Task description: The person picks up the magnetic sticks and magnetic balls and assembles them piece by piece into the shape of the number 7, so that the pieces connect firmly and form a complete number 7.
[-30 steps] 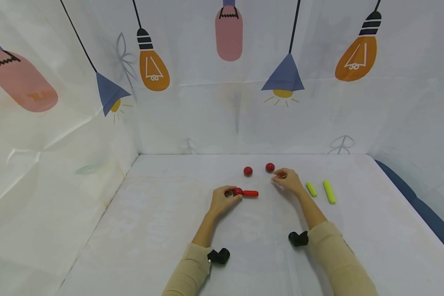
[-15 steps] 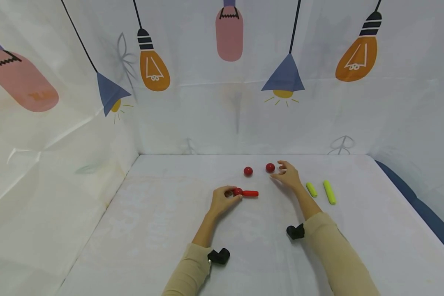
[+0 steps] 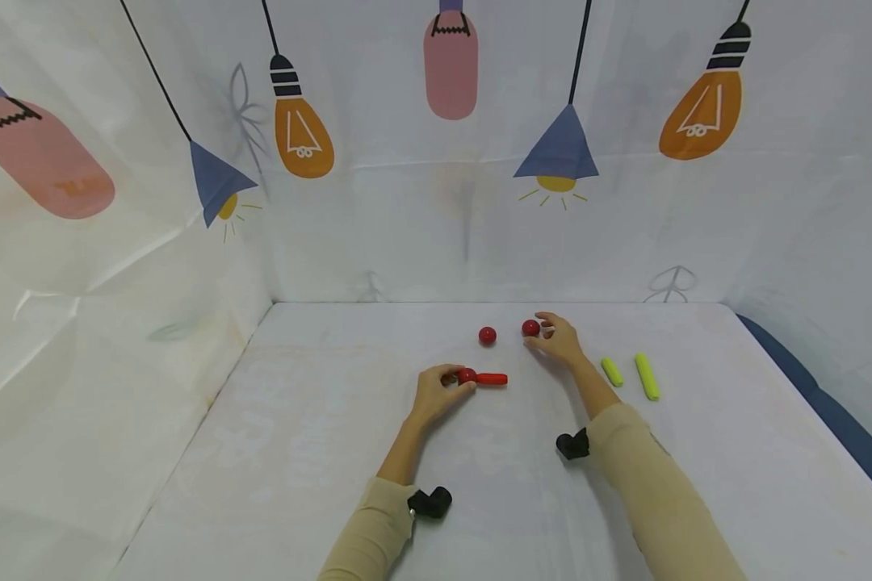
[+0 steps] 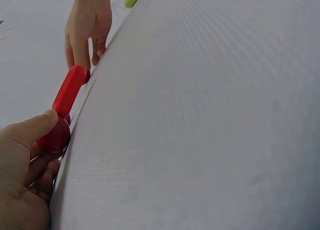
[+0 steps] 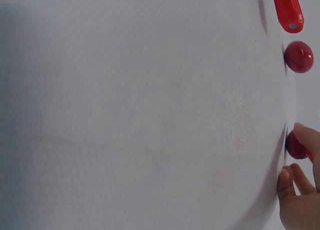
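My left hand (image 3: 433,395) holds a glossy red ball (image 3: 467,376) between thumb and fingers, low at the table. A red ribbed stick (image 3: 492,379) extends to the right from that ball; whether the two are joined I cannot tell. Farther back, the thumb and fingers of my right hand (image 3: 561,339) curl around another red ball (image 3: 530,328) resting on the table. In the right wrist view a fingertip lies over this ball (image 5: 296,146). A third red ball (image 3: 487,336) sits to its left, touched by neither hand.
Two yellow-green sticks, one short (image 3: 612,371) and one longer (image 3: 647,377), lie right of my right hand. White cloth covers the table (image 3: 320,452). Behind it rises a sheet printed with lamps (image 3: 555,149) and bulbs.
My right hand has moved forward and left, opened its fingers beside the farther right red ball, then drawn them around it. My left hand, its ball and the red stick have stayed put.
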Action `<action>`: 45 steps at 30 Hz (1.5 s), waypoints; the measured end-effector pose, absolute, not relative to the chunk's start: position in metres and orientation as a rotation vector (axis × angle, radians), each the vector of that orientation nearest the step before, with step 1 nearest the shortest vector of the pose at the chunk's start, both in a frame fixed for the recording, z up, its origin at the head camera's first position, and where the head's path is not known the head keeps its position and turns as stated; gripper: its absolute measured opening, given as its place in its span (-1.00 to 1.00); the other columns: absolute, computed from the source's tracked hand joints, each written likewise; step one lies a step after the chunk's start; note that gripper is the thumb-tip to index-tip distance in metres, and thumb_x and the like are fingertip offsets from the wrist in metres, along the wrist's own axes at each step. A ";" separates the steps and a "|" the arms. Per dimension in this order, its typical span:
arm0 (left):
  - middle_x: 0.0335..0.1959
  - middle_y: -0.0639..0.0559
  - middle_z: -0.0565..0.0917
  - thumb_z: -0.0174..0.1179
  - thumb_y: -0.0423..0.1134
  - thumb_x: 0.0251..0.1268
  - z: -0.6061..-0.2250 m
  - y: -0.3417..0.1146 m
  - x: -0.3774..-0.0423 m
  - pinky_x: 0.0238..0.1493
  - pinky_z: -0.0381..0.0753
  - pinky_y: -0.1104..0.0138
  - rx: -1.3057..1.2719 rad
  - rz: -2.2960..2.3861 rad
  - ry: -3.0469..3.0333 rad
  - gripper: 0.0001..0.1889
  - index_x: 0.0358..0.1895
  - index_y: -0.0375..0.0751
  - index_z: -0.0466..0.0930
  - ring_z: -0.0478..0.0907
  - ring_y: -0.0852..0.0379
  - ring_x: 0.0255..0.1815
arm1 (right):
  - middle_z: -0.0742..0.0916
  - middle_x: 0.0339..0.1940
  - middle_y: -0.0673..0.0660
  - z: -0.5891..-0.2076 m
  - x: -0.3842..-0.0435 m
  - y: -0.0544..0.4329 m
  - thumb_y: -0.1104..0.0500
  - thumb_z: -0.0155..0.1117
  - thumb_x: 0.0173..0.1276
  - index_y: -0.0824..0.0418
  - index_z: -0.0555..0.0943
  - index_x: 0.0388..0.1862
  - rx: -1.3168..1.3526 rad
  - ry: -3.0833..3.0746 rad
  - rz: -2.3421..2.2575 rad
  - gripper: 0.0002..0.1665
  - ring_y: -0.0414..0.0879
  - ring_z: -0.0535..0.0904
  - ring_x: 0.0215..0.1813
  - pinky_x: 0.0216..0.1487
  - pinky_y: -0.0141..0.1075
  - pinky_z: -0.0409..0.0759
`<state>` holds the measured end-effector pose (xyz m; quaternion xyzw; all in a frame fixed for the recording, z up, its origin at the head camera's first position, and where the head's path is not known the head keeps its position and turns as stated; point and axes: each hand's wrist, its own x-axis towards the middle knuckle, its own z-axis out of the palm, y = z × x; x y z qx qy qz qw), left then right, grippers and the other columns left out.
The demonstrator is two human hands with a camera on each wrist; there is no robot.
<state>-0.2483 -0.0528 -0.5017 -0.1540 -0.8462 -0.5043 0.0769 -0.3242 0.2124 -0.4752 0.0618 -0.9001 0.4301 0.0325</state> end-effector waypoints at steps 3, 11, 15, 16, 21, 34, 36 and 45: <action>-0.22 -0.15 0.68 0.36 -0.24 0.07 -0.502 -0.053 -0.248 -0.17 0.55 0.32 -0.455 -1.516 -2.540 -0.65 -0.09 -0.38 0.65 0.56 0.04 -0.23 | 0.48 0.15 0.50 -0.476 -0.325 0.211 0.23 0.31 0.21 0.44 0.32 0.26 0.203 -2.781 1.302 -0.32 0.35 0.46 0.11 0.13 0.10 0.42; -0.21 -0.16 0.69 0.36 -0.23 0.07 -0.503 -0.053 -0.249 -0.16 0.57 0.29 -0.459 -1.521 -2.530 -0.65 -0.10 -0.38 0.65 0.57 0.02 -0.22 | 0.51 0.12 0.50 -0.475 -0.324 0.209 0.24 0.27 0.24 0.42 0.36 0.23 0.191 -2.805 1.276 -0.40 0.32 0.46 0.09 0.13 0.10 0.41; -0.22 -0.14 0.69 0.36 -0.21 0.07 -0.502 -0.053 -0.249 -0.17 0.56 0.31 -0.455 -1.512 -2.538 -0.64 -0.10 -0.37 0.66 0.56 0.04 -0.23 | 0.52 0.12 0.47 -0.474 -0.323 0.207 0.20 0.26 0.28 0.41 0.36 0.22 0.152 -2.821 1.279 -0.42 0.29 0.45 0.09 0.14 0.07 0.41; -0.23 -0.14 0.69 0.36 -0.21 0.06 -0.502 -0.053 -0.249 -0.18 0.55 0.32 -0.458 -1.507 -2.537 -0.64 -0.10 -0.37 0.66 0.56 0.04 -0.24 | 0.52 0.12 0.46 -0.474 -0.322 0.206 0.19 0.26 0.28 0.41 0.36 0.22 0.137 -2.822 1.285 -0.42 0.28 0.45 0.09 0.14 0.07 0.41; -0.26 -0.13 0.68 0.37 -0.20 0.05 -0.502 -0.053 -0.249 -0.21 0.55 0.33 -0.459 -1.480 -2.541 -0.63 -0.10 -0.37 0.66 0.56 0.05 -0.25 | 0.51 0.13 0.43 -0.476 -0.321 0.204 0.16 0.24 0.30 0.40 0.35 0.21 0.073 -2.824 1.310 -0.42 0.23 0.43 0.10 0.15 0.03 0.41; -0.23 -0.15 0.68 0.37 -0.19 0.06 -0.504 -0.053 -0.250 -0.18 0.56 0.29 -0.444 -1.492 -2.543 -0.62 -0.09 -0.37 0.65 0.57 0.02 -0.23 | 0.52 0.11 0.39 -0.479 -0.318 0.204 0.16 0.21 0.31 0.39 0.36 0.22 0.059 -2.804 1.310 -0.43 0.19 0.43 0.07 0.12 0.01 0.42; -0.23 -0.15 0.68 0.37 -0.19 0.06 -0.504 -0.053 -0.250 -0.18 0.56 0.28 -0.443 -1.495 -2.542 -0.62 -0.09 -0.37 0.65 0.57 0.02 -0.23 | 0.52 0.12 0.40 -0.480 -0.317 0.205 0.17 0.21 0.31 0.39 0.36 0.24 0.084 -2.794 1.302 -0.42 0.20 0.44 0.06 0.12 0.02 0.43; -0.22 -0.13 0.69 0.37 -0.20 0.06 -0.503 -0.053 -0.249 -0.17 0.56 0.32 -0.449 -1.488 -2.553 -0.63 -0.09 -0.36 0.65 0.58 0.04 -0.23 | 0.51 0.16 0.40 -0.479 -0.310 0.211 0.21 0.24 0.28 0.39 0.39 0.24 0.097 -2.773 1.384 -0.43 0.22 0.43 0.10 0.15 0.03 0.44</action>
